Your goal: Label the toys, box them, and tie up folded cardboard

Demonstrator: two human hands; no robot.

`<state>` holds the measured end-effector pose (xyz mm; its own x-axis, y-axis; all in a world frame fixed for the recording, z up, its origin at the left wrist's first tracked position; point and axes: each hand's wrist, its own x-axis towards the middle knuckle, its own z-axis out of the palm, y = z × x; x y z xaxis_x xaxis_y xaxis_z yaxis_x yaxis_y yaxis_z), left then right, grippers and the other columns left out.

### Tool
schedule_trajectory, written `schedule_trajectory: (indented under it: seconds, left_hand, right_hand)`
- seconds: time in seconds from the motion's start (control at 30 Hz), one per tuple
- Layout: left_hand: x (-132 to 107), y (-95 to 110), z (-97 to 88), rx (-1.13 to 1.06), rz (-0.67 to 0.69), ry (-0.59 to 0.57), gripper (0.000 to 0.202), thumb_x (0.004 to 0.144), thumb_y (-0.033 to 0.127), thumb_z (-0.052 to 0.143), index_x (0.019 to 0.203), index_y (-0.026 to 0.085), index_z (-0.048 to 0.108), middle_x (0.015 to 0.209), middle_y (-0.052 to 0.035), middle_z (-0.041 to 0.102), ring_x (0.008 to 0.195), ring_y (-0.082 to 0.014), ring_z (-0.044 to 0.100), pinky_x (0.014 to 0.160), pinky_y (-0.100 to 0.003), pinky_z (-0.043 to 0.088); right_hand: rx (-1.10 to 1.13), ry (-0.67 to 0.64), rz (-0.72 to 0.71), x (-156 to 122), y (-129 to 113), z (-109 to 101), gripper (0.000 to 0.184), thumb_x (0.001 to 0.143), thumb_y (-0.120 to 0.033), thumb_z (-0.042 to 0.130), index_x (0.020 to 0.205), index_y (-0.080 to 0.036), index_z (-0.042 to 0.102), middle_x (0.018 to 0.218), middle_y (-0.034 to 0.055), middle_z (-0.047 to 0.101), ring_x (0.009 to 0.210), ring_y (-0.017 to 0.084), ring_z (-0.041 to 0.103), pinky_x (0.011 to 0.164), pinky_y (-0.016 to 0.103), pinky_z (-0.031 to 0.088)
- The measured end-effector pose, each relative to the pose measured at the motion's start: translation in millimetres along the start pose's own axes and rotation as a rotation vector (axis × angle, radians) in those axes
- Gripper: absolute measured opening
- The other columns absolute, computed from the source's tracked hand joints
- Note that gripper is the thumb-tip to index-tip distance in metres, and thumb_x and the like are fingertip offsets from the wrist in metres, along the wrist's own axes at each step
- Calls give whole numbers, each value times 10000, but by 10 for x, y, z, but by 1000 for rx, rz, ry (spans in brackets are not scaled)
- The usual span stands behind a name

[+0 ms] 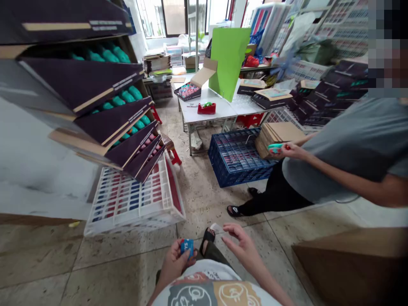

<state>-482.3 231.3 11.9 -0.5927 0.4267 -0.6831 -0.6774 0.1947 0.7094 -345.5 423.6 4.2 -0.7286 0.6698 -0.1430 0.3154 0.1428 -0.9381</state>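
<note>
My left hand (pixel 174 261) holds a small blue packet (pixel 187 246) low in the view, close to my body. My right hand (pixel 244 246) hovers beside it with fingers spread and nothing in it. Below them is my sandalled foot (pixel 207 238) on the tiled floor. A co-worker in a grey shirt stands at the right; that person's hand (pixel 291 149) grips a teal and red item (pixel 276 148) over a stack of brown cardboard sheets (pixel 277 136).
Dark open boxes of teal and pink items (pixel 105 106) lean stacked at the left above a white crate (pixel 134 199). A blue crate (pixel 237 157) stands on the floor. A white table (pixel 216 110) carries a green board (pixel 230 61). A brown carton (pixel 353 263) sits at lower right.
</note>
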Motion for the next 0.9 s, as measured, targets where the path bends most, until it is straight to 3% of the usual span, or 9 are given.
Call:
schedule_trajectory:
  seconds: [0.1, 0.17, 0.37, 0.53, 0.7, 0.9]
  left_hand:
    - [301, 209, 319, -5, -17, 45, 635, 404, 541, 861, 867, 176, 623, 821, -81, 736, 765, -249, 706, 609, -292, 554]
    - [502, 351, 445, -25, -14, 96, 635, 397, 534, 866, 863, 176, 626, 824, -83, 740, 761, -253, 712, 603, -288, 557]
    - [1313, 921, 794, -62, 32, 162, 637, 393, 522, 871, 862, 173, 619, 794, -69, 736, 748, -250, 712, 615, -290, 560]
    - [2108, 1629, 1109, -65, 62, 126, 614, 432, 513, 863, 865, 156, 615, 810, -68, 734, 747, -229, 704, 645, -288, 561]
    - [2703, 2341, 1245, 11, 15, 76, 596, 426, 484, 869, 854, 145, 631, 829, -81, 731, 796, -251, 698, 666, -314, 572]
    - [3207, 2726, 1333, 45, -96, 75, 574, 432, 477, 874, 852, 159, 646, 825, -61, 738, 835, -259, 705, 717, -310, 582]
  right_hand:
    - [-57, -53, -79, 678, -214, -239, 166, 753, -365, 661, 786, -202, 659, 1021, 91, 648, 1009, 241, 598, 925, 381, 454]
    - [-43, -80, -119, 1091, -319, -292, 144, 773, -347, 646, 770, -203, 647, 1010, 83, 642, 1007, 229, 593, 929, 367, 446]
    - [39, -119, -160, 2227, -501, -190, 120, 827, -297, 595, 777, -198, 640, 999, 77, 622, 984, 201, 583, 907, 341, 437]
    - [61, -104, -141, 3088, -552, -201, 101, 834, -269, 589, 784, -196, 639, 1002, 67, 616, 983, 187, 576, 909, 326, 425]
    - [79, -91, -32, 3763, -487, -258, 114, 836, -281, 585, 795, -190, 640, 1010, 71, 609, 991, 190, 573, 912, 332, 433]
    - [143, -81, 47, 4476, -508, -189, 70, 813, -239, 591, 785, -194, 636, 992, 64, 616, 971, 185, 576, 874, 323, 450]
